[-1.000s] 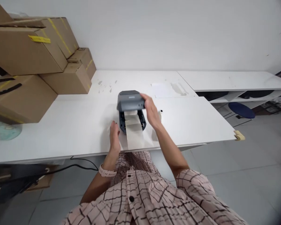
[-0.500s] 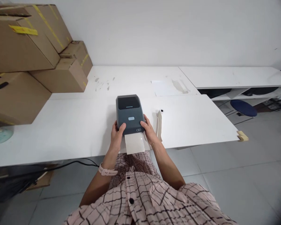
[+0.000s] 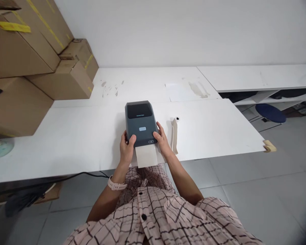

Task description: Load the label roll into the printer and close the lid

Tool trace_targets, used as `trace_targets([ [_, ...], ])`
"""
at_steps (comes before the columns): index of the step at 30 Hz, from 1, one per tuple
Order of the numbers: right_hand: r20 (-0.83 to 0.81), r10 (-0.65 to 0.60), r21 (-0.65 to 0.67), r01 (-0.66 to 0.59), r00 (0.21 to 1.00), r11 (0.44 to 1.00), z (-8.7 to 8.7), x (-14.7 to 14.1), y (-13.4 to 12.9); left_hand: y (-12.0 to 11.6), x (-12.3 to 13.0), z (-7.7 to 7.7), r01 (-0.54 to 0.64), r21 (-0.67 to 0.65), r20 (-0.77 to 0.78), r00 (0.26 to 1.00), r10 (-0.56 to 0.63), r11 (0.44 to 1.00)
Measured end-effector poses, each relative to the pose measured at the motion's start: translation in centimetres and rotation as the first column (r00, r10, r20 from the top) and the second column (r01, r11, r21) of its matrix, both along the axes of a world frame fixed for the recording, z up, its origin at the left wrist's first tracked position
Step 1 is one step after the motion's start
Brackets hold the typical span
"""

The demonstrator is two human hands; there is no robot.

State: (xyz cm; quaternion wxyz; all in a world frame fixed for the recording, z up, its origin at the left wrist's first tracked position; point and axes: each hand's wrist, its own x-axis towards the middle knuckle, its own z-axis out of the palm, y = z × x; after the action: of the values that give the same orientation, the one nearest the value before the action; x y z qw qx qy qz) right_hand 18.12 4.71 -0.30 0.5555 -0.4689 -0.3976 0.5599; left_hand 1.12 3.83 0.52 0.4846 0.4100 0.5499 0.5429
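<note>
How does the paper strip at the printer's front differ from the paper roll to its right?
The paper strip spreads flat and broad; the paper roll is wound at one end, with a narrower-looking, curled tail. The paper strip sticks out of the label printer; the paper roll lies apart on the white table. Both are pale.

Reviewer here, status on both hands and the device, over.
Left hand and right hand gripping dark device, lid closed. Paper strip sticking out front. Small roll beside right hand, not blocking.
</note>
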Motion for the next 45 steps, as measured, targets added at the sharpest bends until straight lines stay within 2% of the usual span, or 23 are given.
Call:
trace_targets([
  [2, 0.011, 0.006, 0.003, -0.006, 1.000, 1.000, 0.2, 0.1, -0.1, -1.4, 0.0, 0.1, -0.043, 0.006, -0.059, 0.997, 0.043, 0.999],
  [5, 0.005, 0.009, 0.003, -0.009, 1.000, 1.000, 0.4, 0.2, -0.2, -4.7, 0.6, -0.4, -0.224, 0.044, -0.213, 0.950, 0.228, 0.974],
  [6, -0.003, 0.010, 0.000, -0.010, 1.000, 1.000, 0.4, 0.1, -0.2, -5.7, 0.8, -0.6, -0.220, 0.016, -0.220, 0.951, 0.219, 0.975],
  [8, -0.018, 0.009, -0.002, -0.009, 1.000, 1.000, 0.4, 0.0, -0.2, -7.1, 1.4, -0.8, -0.064, -0.108, -0.145, 0.988, 0.048, 0.992],
  [10, -0.021, 0.004, 0.005, -0.004, 1.000, 1.000, 0.3, 0.0, -0.2, -7.6, 1.8, -0.4, 0.134, -0.230, 0.007, 0.991, -0.136, 0.964],
  [11, -0.018, 0.000, 0.011, 0.000, 1.000, 1.000, 0.3, -0.1, -0.2, -7.5, 2.0, 0.0, 0.201, -0.265, 0.081, 0.979, -0.186, 0.943],
  [15, 0.000, 0.004, 0.011, -0.004, 1.000, 1.000, 0.0, -0.2, -0.1, -6.6, 2.1, 1.8, 0.257, -0.271, 0.242, 0.951, -0.192, 0.928],
  [17, 0.032, 0.010, 0.014, -0.011, 0.999, 1.000, 0.0, -0.2, -0.2, -6.5, 2.0, 1.8, 0.256, -0.254, 0.244, 0.950, -0.194, 0.933],
  [19, 0.163, -0.046, 0.065, 0.035, 0.986, 0.997, 0.6, -0.1, -0.4, -6.7, 1.8, 1.3, 0.261, -0.256, 0.210, 0.955, -0.210, 0.931],
  [20, 0.270, -0.109, 0.130, 0.076, 0.957, 0.989, 1.1, 0.0, -0.5, -6.8, 1.6, 0.9, 0.256, -0.255, 0.184, 0.960, -0.213, 0.932],
  [22, 0.493, -0.266, 0.337, 0.100, 0.828, 0.936, 2.3, 0.2, -0.8, -7.0, 1.2, 0.2, 0.225, -0.224, 0.115, 0.972, -0.204, 0.948],
  [23, 0.579, -0.331, 0.443, 0.054, 0.745, 0.895, 3.0, 0.2, -1.0, -7.0, 0.9, -0.1, 0.184, -0.188, 0.071, 0.982, -0.173, 0.965],
  [25, 0.685, -0.404, 0.579, -0.116, 0.607, 0.807, 4.2, 0.0, -1.1, -6.8, 0.1, -0.1, 0.046, -0.088, -0.023, 0.999, -0.049, 0.995],
  [27, 0.747, -0.423, 0.608, -0.272, 0.512, 0.746, 4.9, -0.5, -1.2, -6.0, -0.7, 0.2, -0.104, 0.021, -0.112, 0.988, 0.106, 0.994],
  [28, 0.768, -0.429, 0.604, -0.314, 0.476, 0.733, 5.1, -0.8, -1.2, -5.6, -1.1, 0.4, -0.155, 0.072, -0.153, 0.974, 0.165, 0.985],
  [30, 0.797, -0.422, 0.579, -0.348, 0.432, 0.738, 5.1, -1.5, -1.2, -4.4, -1.4, 0.9, -0.184, 0.149, -0.219, 0.952, 0.214, 0.971],
  [31, 0.810, -0.401, 0.558, -0.350, 0.428, 0.753, 5.1, -1.9, -1.2, -3.9, -1.4, 1.0, -0.164, 0.167, -0.238, 0.950, 0.201, 0.972],
  [34, 0.820, -0.293, 0.490, -0.338, 0.492, 0.804, 5.1, -2.3, -1.5, -2.5, -0.4, 1.2, -0.058, 0.164, -0.258, 0.961, 0.100, 0.985],
  [37, 0.774, -0.198, 0.448, -0.299, 0.601, 0.843, 4.7, -2.1, -2.2, -2.2, 0.7, 1.1, -0.027, 0.146, -0.260, 0.963, 0.065, 0.989],
  [39, 0.687, -0.206, 0.455, -0.191, 0.697, 0.870, 4.1, -1.7, -2.9, -2.5, 0.9, 1.0, -0.027, 0.130, -0.216, 0.975, 0.055, 0.991],
  [40, 0.620, -0.238, 0.455, -0.096, 0.748, 0.885, 3.7, -1.6, -3.3, -2.7, 0.8, 1.0, -0.017, 0.117, -0.188, 0.981, 0.039, 0.993],
  [43, 0.400, -0.315, 0.351, 0.174, 0.861, 0.920, 2.4, -1.3, -4.1, -3.1, 0.1, 0.7, 0.037, 0.087, -0.164, 0.986, -0.022, 0.996],
  [45, 0.311, -0.278, 0.256, 0.201, 0.909, 0.945, 2.0, -1.3, -4.3, -3.1, -0.2, 0.5, 0.056, 0.090, -0.190, 0.981, -0.038, 0.994],
])
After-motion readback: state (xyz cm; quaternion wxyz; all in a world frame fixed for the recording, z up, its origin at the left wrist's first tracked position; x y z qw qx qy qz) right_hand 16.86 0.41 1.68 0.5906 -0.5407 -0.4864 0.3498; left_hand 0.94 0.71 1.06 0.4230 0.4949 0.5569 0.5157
